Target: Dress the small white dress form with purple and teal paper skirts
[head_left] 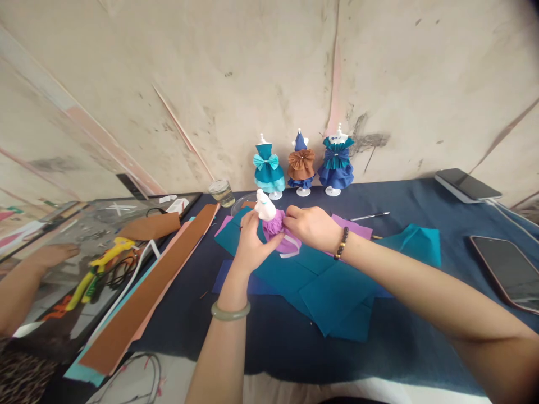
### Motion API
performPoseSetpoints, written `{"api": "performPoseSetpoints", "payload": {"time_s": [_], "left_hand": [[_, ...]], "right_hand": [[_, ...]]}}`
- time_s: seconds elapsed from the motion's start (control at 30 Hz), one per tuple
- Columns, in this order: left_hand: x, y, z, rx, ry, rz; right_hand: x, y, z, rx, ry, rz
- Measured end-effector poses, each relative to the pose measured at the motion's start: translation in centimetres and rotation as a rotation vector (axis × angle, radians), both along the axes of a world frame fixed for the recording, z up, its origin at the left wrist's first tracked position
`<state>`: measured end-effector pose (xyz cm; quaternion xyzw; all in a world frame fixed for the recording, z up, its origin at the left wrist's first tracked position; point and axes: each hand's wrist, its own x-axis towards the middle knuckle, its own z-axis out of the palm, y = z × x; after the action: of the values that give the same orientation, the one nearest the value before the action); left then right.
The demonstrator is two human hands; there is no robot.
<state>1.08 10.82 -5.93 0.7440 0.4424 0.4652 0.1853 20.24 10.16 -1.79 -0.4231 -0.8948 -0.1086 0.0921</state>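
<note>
White mannequin (265, 207) in purple cloth (273, 224) — left hand (253, 246) curled around it, right hand (314, 226) pinching the cloth

Backed at twelve o'clock by a stained, seamed beige wall (236, 73). Furnished toward six o'clock with a navy-covered tabletop (269, 345). Lit softly.
</note>
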Motion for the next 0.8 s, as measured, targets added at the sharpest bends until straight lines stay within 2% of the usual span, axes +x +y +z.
{"api": "performPoseSetpoints", "payload": {"time_s": [0.17,0.3,0.5,0.6,0.67,0.8], "left_hand": [[0.3,1.2,-1.2,-0.215,-0.308,-0.157],[-0.3,2.2,-2.4,-0.272,-0.434,-0.221],[-0.6,2.9,-2.6,-0.313,-0.431,-0.239],[-0.6,2.9,-2.5,-0.282,-0.426,-0.213],[-0.7,2.9,-2.4,-0.259,-0.403,-0.199],[-1.0,2.9,-2.3,-0.291,-0.302,-0.214]], "right_hand": [[0.1,0.0,0.0,-0.019,0.039,-0.019],[0.4,-0.3,-0.1,-0.064,0.183,-0.045],[0.3,-1.0,-0.4,-0.053,0.304,-0.144],[0.4,-1.0,-0.5,-0.021,0.320,-0.180],[0.7,-0.9,-0.5,-0.002,0.301,-0.146],[1.7,-0.3,-0.5,0.049,0.227,0.010]]}}
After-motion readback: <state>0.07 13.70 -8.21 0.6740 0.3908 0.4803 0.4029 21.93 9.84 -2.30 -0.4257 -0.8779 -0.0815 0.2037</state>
